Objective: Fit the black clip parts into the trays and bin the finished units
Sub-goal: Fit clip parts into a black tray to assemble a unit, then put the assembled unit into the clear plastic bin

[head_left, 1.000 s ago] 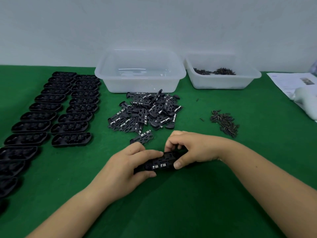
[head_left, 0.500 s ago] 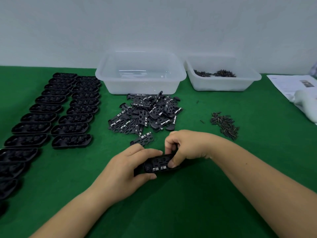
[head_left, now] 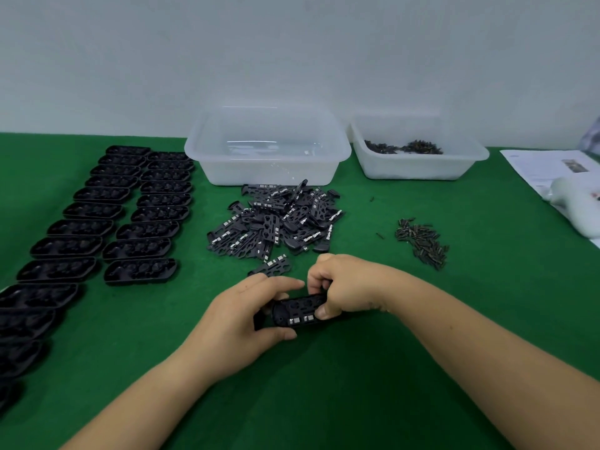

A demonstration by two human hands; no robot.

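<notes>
Both hands grip one black unit (head_left: 300,311) just above the green desk (head_left: 373,384): the left hand (head_left: 242,323) curls round its left end, the right hand (head_left: 341,289) pinches its right end. Compared with a second ago, the right hand covers more of it. Beyond lie a loose clip (head_left: 271,266), the clip pile (head_left: 279,219), the clear bin (head_left: 266,144); tray rows (head_left: 136,216) at left; bare felt nearer the person.

Your table cover (head_left: 389,384) solid green. Trays (head_left: 139,271) black, clip parts (head_left: 276,222) black with little silver tabs. Both bins (head_left: 269,164) frosted clear-white. Small pins (head_left: 422,241) dark brownish-grey. Wall (head_left: 292,53) plain pale grey.
</notes>
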